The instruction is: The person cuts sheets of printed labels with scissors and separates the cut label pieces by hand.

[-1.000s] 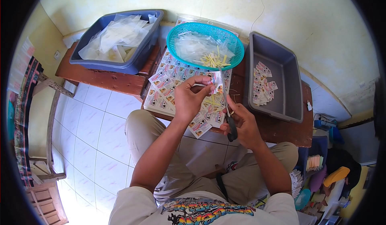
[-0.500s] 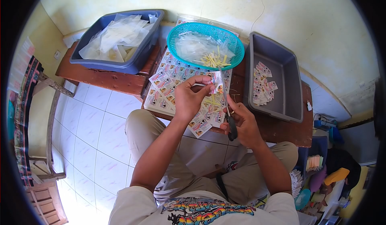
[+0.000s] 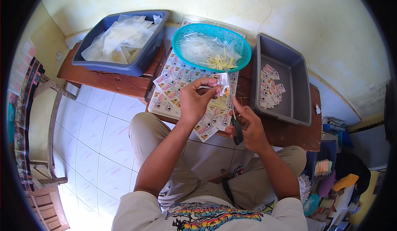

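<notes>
Between the thumb and fingers of my left hand [image 3: 197, 101] is a small printed label [image 3: 223, 82], held upright above the table. My right hand [image 3: 251, 125] is closed around the black handles of a pair of scissors [image 3: 237, 132]. The blades point away from me and lie along the label's right edge; whether they are fully closed is hard to tell. Beneath both hands are printed label sheets [image 3: 167, 101] and thin yellowish paper strips. Just beyond the label stands a turquoise basket [image 3: 177, 51] with clear plastic and yellowish offcuts in it.
At the left, a blue-grey tub [image 3: 136, 67] holds translucent plastic sheets. On the right, a grey tub [image 3: 295, 78] contains several cut labels [image 3: 269, 90]. Both stand on reddish-brown wooden tables [image 3: 295, 132]. Another person [image 3: 353, 173] is at the far right.
My right hand and the scissors have shifted very slightly. The left hand and the label look almost unchanged.
</notes>
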A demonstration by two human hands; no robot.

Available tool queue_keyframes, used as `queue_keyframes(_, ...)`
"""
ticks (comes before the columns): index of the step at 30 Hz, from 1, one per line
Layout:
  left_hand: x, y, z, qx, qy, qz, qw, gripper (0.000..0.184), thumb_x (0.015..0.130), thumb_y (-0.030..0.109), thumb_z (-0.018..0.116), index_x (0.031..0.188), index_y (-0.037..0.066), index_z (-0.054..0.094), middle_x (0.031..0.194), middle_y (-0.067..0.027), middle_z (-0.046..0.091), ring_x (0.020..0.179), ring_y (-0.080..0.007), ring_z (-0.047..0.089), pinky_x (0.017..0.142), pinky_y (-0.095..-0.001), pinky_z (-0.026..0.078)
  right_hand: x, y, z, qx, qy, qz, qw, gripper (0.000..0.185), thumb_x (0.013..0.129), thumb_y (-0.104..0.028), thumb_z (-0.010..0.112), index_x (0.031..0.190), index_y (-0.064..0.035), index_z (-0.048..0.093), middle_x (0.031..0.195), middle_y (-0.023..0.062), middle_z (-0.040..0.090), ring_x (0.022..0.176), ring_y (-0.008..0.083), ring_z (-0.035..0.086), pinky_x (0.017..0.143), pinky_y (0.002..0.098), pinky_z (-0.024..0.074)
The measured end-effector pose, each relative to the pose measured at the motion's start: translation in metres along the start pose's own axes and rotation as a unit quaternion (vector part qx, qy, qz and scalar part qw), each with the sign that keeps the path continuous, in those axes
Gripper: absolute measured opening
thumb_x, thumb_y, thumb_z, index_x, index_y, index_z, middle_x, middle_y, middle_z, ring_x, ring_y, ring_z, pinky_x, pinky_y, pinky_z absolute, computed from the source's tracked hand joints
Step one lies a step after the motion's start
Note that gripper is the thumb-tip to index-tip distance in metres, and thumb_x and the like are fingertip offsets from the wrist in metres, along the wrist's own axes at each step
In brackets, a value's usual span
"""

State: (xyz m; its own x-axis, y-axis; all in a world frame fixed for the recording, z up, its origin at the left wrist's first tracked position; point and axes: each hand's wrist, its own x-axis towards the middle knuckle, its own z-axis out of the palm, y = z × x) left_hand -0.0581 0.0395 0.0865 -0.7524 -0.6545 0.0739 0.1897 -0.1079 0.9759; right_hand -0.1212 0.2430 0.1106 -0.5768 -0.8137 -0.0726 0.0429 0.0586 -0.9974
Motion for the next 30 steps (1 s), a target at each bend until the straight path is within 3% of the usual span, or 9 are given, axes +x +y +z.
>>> queue_keyframes(12,-0.002,0.004,0.000,-0.005,0.004,0.001,1.000,0.024,0.091,-0.001,0.080,0.114,-0.005,0.072,0.098,-0.0099,0.077,0.085,-0.0133,0.074,0.077,-0.0283,0.062,0.003,-0.003,0.001,0.009,0.026,0.011,1.000,0.090,0.083,-0.001,0.088,0.160,-0.0136,0.045,0.113,0.0044,0.048,0.087,0.0084,0.065,0.063,0.0236,0.0602)
queue_keyframes(15,-0.002,0.003,-0.002,-0.011,0.005,0.009,1.000,0.025,0.092,-0.001,0.080,0.115,-0.005,0.072,0.099,-0.0099,0.077,0.085,-0.0132,0.074,0.077,-0.0283,0.062,0.006,0.002,-0.004,-0.019,0.029,0.013,0.999,0.091,0.082,-0.011,0.092,0.160,-0.0137,0.046,0.112,0.0057,0.053,0.085,0.0087,0.064,0.065,0.0259,0.0578)
queue_keyframes(17,-0.002,0.002,-0.004,-0.016,0.002,0.010,1.000,0.025,0.092,-0.001,0.080,0.115,-0.005,0.071,0.099,-0.0099,0.077,0.085,-0.0131,0.074,0.077,-0.0284,0.062,0.010,0.012,-0.009,-0.165,0.028,-0.027,0.986,0.093,0.079,-0.025,0.095,0.159,-0.0132,0.048,0.105,0.0080,0.057,0.083,0.0124,0.063,0.070,0.0309,0.0562)
queue_keyframes(20,-0.004,0.002,-0.008,-0.005,-0.007,0.019,1.000,0.023,0.093,-0.001,0.078,0.114,-0.004,0.072,0.098,-0.0101,0.077,0.087,-0.0124,0.073,0.078,-0.0274,0.061,0.013,0.013,-0.006,-0.252,0.022,0.005,0.968,0.094,0.076,-0.036,0.096,0.156,-0.0124,0.053,0.100,0.0107,0.059,0.085,0.0196,0.064,0.079,0.0359,0.0549)
queue_keyframes(21,-0.005,0.003,-0.008,-0.005,-0.007,0.018,1.000,0.022,0.094,0.000,0.078,0.115,-0.004,0.072,0.098,-0.0098,0.077,0.087,-0.0124,0.073,0.078,-0.0277,0.061,0.014,0.013,-0.005,-0.249,0.023,0.006,0.968,0.094,0.076,-0.036,0.096,0.156,-0.0124,0.053,0.100,0.0107,0.059,0.085,0.0196,0.064,0.079,0.0359,0.0549)
queue_keyframes(23,-0.006,0.004,-0.010,-0.003,-0.009,0.016,1.000,0.022,0.094,0.000,0.077,0.115,-0.004,0.072,0.098,-0.0095,0.077,0.087,-0.0124,0.073,0.079,-0.0279,0.061,0.015,0.014,-0.002,-0.399,0.011,-0.040,0.916,0.087,0.077,-0.025,0.094,0.154,-0.0119,0.055,0.107,0.0122,0.059,0.089,0.0225,0.066,0.081,0.0356,0.0546)
queue_keyframes(30,-0.006,0.004,-0.017,0.009,-0.013,0.027,1.000,0.026,0.096,0.000,0.075,0.121,-0.004,0.072,0.105,-0.0095,0.077,0.091,-0.0109,0.072,0.082,-0.0258,0.059,0.025,0.043,-0.003,-0.461,0.019,-0.024,0.887,0.081,0.080,-0.016,0.084,0.154,-0.0132,0.053,0.121,0.0177,0.057,0.101,0.0362,0.068,0.088,0.0458,0.0564)
